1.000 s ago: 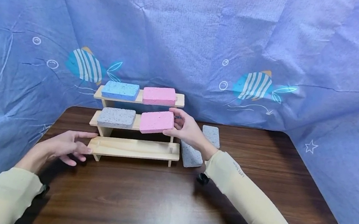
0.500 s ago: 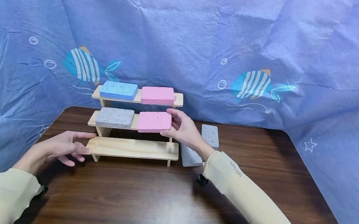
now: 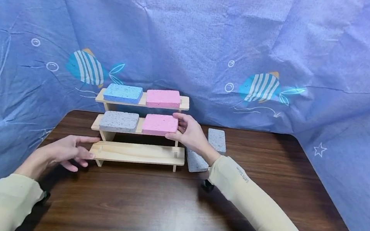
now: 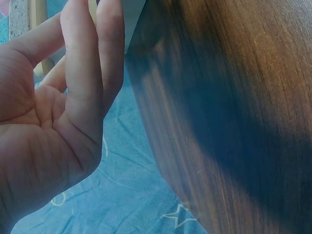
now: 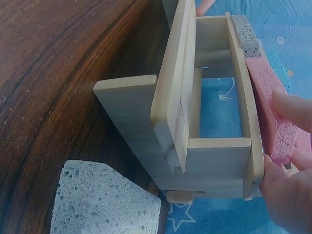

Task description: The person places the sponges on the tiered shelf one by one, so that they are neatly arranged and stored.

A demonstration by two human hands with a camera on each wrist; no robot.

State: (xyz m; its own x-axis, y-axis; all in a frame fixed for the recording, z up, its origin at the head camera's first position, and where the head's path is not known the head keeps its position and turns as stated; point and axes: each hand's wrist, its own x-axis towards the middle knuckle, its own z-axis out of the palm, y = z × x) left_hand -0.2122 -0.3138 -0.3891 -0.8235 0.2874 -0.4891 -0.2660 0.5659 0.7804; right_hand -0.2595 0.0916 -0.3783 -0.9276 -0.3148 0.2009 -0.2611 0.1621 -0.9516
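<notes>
The right hand [image 3: 191, 132] pinched the lower pink block [image 3: 160, 124] by its right end, thumb and fingers bent round it. The left hand [image 3: 62, 150] had its fingers spread, two tips at the left end of the lowest step of the wooden stand [image 3: 138, 153]; how firmly they pressed could not be told. Cream sleeves [image 3: 256, 211] with printed lettering covered both forearms.

The lower pink block lay on the right half of the stand's middle step, within the right hand's grasp and well apart from the left hand. It was a flat slab with rounded corners, its faces dotted with small pores. The stand was pale, smooth timber, three plain boards rising in tiers, the grain running lengthwise.

Just beside that block, on the left of the stand's middle step, sat a dark-flecked grey block [image 3: 119, 121]. The stand's top step bore a speckled blue block [image 3: 122, 93] on its left and an upper pink block [image 3: 163, 99] on its right. Right of the stand, a coarsely pitted front slab [image 3: 196, 162] and a back slab [image 3: 217, 138], both grey, lay on the dark, wood-grained counter [image 3: 159, 205], partly hidden by the wrist. Behind the stand hung creased blue cloth [image 3: 187, 45] printed with striped fish
</notes>
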